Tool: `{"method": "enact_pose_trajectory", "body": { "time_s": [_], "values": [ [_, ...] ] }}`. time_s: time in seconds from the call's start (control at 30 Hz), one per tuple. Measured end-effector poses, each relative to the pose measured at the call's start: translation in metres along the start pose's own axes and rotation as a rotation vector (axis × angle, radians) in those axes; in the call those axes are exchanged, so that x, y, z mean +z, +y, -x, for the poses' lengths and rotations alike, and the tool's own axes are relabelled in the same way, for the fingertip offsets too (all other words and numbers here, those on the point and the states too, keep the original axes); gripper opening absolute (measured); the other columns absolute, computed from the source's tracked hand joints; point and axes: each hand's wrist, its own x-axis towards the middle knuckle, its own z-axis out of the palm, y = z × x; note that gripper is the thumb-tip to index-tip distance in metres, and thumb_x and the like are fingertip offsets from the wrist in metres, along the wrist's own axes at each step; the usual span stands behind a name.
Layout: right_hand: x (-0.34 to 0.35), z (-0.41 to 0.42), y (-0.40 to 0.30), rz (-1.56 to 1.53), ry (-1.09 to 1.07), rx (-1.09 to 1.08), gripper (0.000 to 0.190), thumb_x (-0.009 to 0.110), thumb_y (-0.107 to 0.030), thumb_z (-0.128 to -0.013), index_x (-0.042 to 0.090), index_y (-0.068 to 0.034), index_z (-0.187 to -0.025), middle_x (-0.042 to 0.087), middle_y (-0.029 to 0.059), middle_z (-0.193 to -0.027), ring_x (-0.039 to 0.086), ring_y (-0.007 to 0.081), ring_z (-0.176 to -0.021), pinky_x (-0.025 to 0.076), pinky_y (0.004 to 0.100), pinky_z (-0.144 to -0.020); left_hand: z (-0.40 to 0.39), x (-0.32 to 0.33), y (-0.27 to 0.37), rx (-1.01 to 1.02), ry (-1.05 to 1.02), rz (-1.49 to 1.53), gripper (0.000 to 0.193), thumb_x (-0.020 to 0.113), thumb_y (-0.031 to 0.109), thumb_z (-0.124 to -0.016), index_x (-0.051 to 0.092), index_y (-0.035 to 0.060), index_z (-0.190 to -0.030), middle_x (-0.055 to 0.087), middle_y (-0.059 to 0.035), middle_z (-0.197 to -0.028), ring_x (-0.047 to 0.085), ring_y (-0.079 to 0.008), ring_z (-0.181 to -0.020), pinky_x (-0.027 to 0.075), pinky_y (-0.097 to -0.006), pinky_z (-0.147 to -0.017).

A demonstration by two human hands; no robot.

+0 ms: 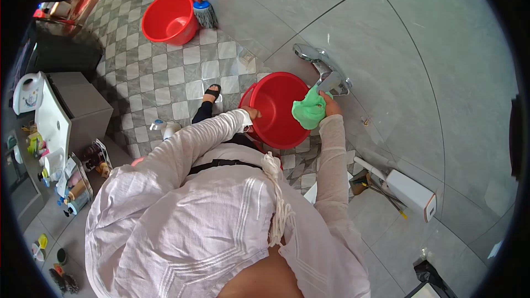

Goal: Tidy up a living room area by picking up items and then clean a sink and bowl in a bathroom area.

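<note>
A red plastic bucket [277, 109] stands on the tiled floor before me, below a chrome wall faucet [325, 70]. My left hand [251, 115] grips the bucket's left rim. In my right hand [330, 105] is a crumpled green cloth [308, 109], hanging over the bucket's right edge, close under the faucet. The fingers of the right hand are partly hidden by the cloth. Inside the bucket the red bottom shows; whether it holds water I cannot tell.
A red basin [170, 18] and a mop with a grey head [205, 15] stand farther off. At left are a white sink [51, 120] and bottle racks. A white bin-like holder [410, 192] is at the right wall. A white bottle [167, 128] stands near my left sleeve.
</note>
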Motion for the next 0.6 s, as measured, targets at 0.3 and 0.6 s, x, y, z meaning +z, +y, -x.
{"method": "enact_pose_trajectory", "body": {
  "time_s": [0.3,0.6],
  "values": [
    [0.005,0.014,-0.010,-0.054,-0.019,-0.022,0.036,0.066,-0.026,-0.071,0.057,0.004,-0.089,0.060,0.0081,-0.080,0.058,0.0165,-0.066,0.046,0.0283,-0.058,0.002,-0.003,0.012,0.026,-0.043,-0.097,0.034,0.057,0.030,-0.073,0.058,0.0032,-0.093,0.059,-0.0160,-0.076,0.057,-0.0267,-0.050,0.046,-0.0354,-0.040],
    [-0.010,0.051,0.000,-0.044,0.034,-0.015,0.037,0.062,-0.029,-0.074,0.057,0.001,-0.094,0.059,0.0072,-0.084,0.057,0.0161,-0.068,0.045,0.0272,-0.059,-0.013,-0.019,0.024,-0.023,0.035,-0.111,0.031,0.057,0.025,-0.069,0.058,0.0040,-0.091,0.059,-0.0138,-0.078,0.055,-0.0244,-0.049,0.046,-0.0342,-0.037]
  ]
}}
